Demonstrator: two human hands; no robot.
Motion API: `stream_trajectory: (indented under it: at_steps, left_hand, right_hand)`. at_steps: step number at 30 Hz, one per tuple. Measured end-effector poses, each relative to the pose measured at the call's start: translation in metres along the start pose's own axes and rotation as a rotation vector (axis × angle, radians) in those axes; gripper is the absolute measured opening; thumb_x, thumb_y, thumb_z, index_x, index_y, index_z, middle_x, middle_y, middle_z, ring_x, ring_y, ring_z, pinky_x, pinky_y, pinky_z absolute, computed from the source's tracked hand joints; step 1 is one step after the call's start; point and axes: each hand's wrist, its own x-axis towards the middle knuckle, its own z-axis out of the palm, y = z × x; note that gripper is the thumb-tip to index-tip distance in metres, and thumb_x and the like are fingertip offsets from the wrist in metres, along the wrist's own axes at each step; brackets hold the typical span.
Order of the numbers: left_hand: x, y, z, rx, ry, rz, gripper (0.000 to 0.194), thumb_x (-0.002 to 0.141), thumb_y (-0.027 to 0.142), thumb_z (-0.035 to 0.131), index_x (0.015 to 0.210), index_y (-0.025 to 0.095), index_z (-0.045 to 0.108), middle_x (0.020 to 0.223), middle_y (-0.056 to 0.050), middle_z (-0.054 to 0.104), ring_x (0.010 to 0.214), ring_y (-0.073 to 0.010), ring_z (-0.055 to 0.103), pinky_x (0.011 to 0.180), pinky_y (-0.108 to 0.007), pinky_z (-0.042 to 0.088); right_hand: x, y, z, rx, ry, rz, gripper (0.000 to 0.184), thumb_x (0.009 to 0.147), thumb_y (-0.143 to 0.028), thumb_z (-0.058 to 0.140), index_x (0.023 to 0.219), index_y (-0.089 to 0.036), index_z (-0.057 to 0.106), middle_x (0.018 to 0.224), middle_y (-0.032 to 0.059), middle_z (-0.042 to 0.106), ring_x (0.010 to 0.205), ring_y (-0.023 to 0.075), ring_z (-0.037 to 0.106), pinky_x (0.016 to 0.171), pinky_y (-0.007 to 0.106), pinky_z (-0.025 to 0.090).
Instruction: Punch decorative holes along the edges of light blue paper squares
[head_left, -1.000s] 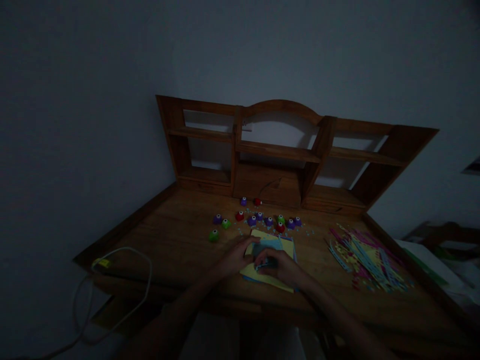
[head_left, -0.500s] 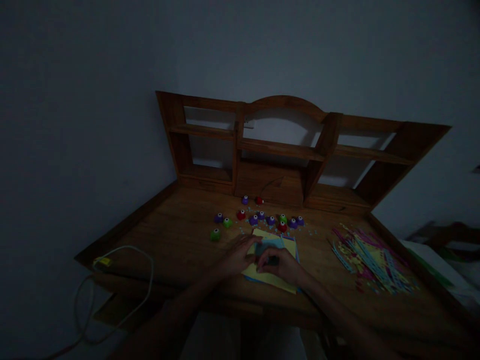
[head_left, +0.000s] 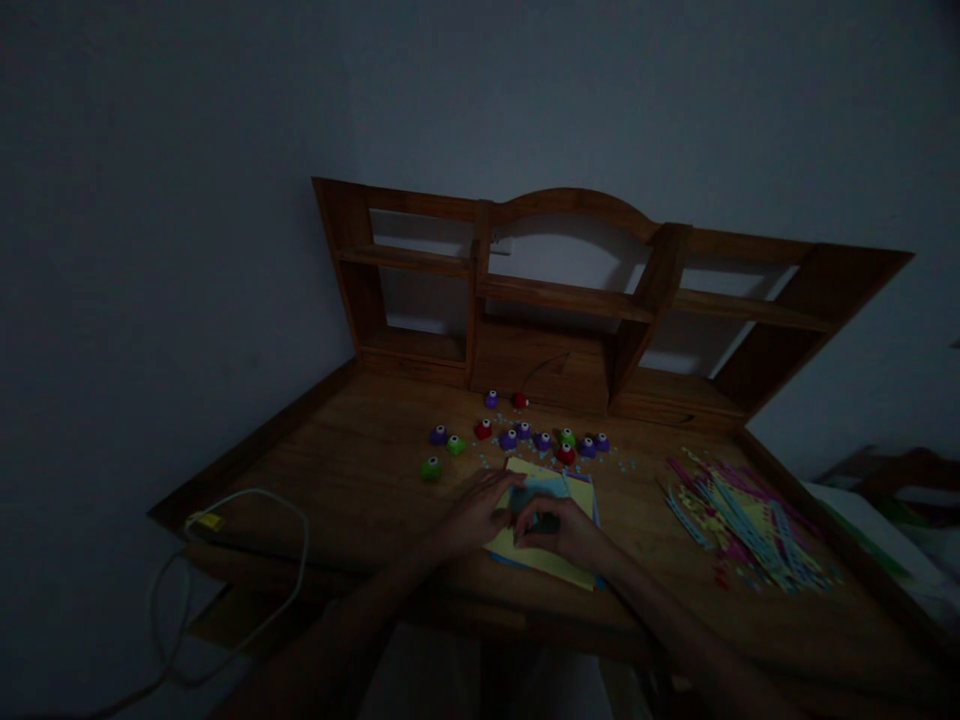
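My left hand [head_left: 481, 513] bends over a yellow sheet of paper [head_left: 551, 565], fingertips at the left edge of a smaller blue paper [head_left: 549, 486]; it seems to grip that edge. Facing it, my right hand [head_left: 566, 530] has its fingers curled in a pinch close to the left thumb. Whatever lies between the right fingertips is hidden and too dark to make out. Beneath the yellow sheet, the blue edges of other sheets show. Behind the hands stand several small craft punches in purple, green and red, among them a red punch [head_left: 565, 454] and a green punch [head_left: 430, 468].
Tiny blue paper bits lie scattered around the punches. A heap of punched paper strips [head_left: 750, 520] covers the desk's right side. A wooden shelf unit [head_left: 540, 360] stands along the back. A pale cable [head_left: 306, 540] loops over the left front edge.
Both hands stay in nearly the same place over the papers. The view has shifted very slightly; nothing else visibly moved.
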Motion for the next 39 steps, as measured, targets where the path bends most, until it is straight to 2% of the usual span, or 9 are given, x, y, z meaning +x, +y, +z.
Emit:
stream_trajectory:
  at_steps: [11, 17, 21, 24, 29, 35, 39]
  left_hand:
    - [0.000, 0.001, 0.000, 0.011, 0.001, -0.004, 0.049, 0.079, 0.012, 0.058, 0.126, 0.026, 0.050, 0.134, -0.004, 0.052, 0.126, -0.0208, 0.043, 0.109, -0.038, 0.032]
    - [-0.001, 0.006, -0.004, 0.005, -0.023, -0.021, 0.046, 0.082, 0.018, 0.058, 0.126, 0.027, 0.051, 0.133, -0.005, 0.051, 0.127, -0.0213, 0.042, 0.108, -0.037, 0.032]
    - [-0.003, 0.005, -0.006, 0.016, -0.055, 0.004, 0.053, 0.081, 0.026, 0.062, 0.132, 0.026, 0.046, 0.137, -0.006, 0.047, 0.130, -0.0231, 0.037, 0.110, -0.039, 0.029]
    - [-0.004, 0.005, -0.010, 0.022, -0.124, 0.024, 0.065, 0.076, 0.034, 0.068, 0.134, 0.025, 0.042, 0.141, -0.008, 0.042, 0.133, -0.0262, 0.033, 0.111, -0.041, 0.028]
    - [-0.002, 0.008, -0.016, 0.023, -0.182, 0.025, 0.070, 0.076, 0.040, 0.069, 0.136, 0.023, 0.038, 0.143, -0.010, 0.039, 0.135, -0.0265, 0.029, 0.112, -0.042, 0.025]
    - [-0.001, 0.006, -0.014, -0.001, -0.184, 0.006, 0.070, 0.074, 0.043, 0.070, 0.135, 0.023, 0.041, 0.143, -0.010, 0.038, 0.136, -0.0278, 0.027, 0.112, -0.044, 0.025]
    - [-0.001, 0.007, -0.014, 0.013, -0.178, 0.000, 0.069, 0.074, 0.040, 0.071, 0.134, 0.025, 0.041, 0.143, -0.008, 0.039, 0.137, -0.0276, 0.026, 0.112, -0.044, 0.025]
  right_hand:
    - [-0.001, 0.001, -0.003, 0.012, -0.028, 0.030, 0.022, 0.074, -0.041, 0.075, 0.081, -0.020, 0.071, 0.079, 0.0021, 0.070, 0.076, 0.0171, 0.064, 0.074, 0.029, 0.050]
    - [-0.008, 0.001, -0.014, -0.001, -0.077, -0.009, 0.025, 0.071, -0.041, 0.078, 0.085, -0.022, 0.072, 0.092, 0.0030, 0.069, 0.091, 0.0196, 0.063, 0.085, 0.032, 0.049]
    - [-0.011, -0.003, -0.020, -0.045, -0.034, 0.003, 0.031, 0.070, -0.043, 0.078, 0.093, -0.023, 0.071, 0.097, 0.0031, 0.069, 0.094, 0.0201, 0.062, 0.089, 0.033, 0.046]
    - [-0.010, -0.006, -0.019, -0.054, -0.035, 0.011, 0.028, 0.074, -0.044, 0.074, 0.089, -0.021, 0.071, 0.091, 0.0029, 0.069, 0.090, 0.0193, 0.063, 0.087, 0.032, 0.046]
    - [-0.008, -0.005, -0.016, -0.037, -0.017, 0.012, 0.028, 0.074, -0.047, 0.073, 0.082, -0.020, 0.072, 0.086, 0.0029, 0.070, 0.086, 0.0185, 0.063, 0.084, 0.031, 0.047]
    - [-0.013, -0.005, -0.024, -0.009, -0.089, 0.046, 0.029, 0.070, -0.047, 0.076, 0.078, -0.020, 0.073, 0.082, 0.0035, 0.070, 0.082, 0.0190, 0.064, 0.079, 0.032, 0.050]
    - [-0.017, -0.013, -0.032, 0.003, -0.146, 0.052, 0.029, 0.072, -0.045, 0.075, 0.088, -0.021, 0.073, 0.092, 0.0038, 0.070, 0.091, 0.0198, 0.064, 0.087, 0.033, 0.048]
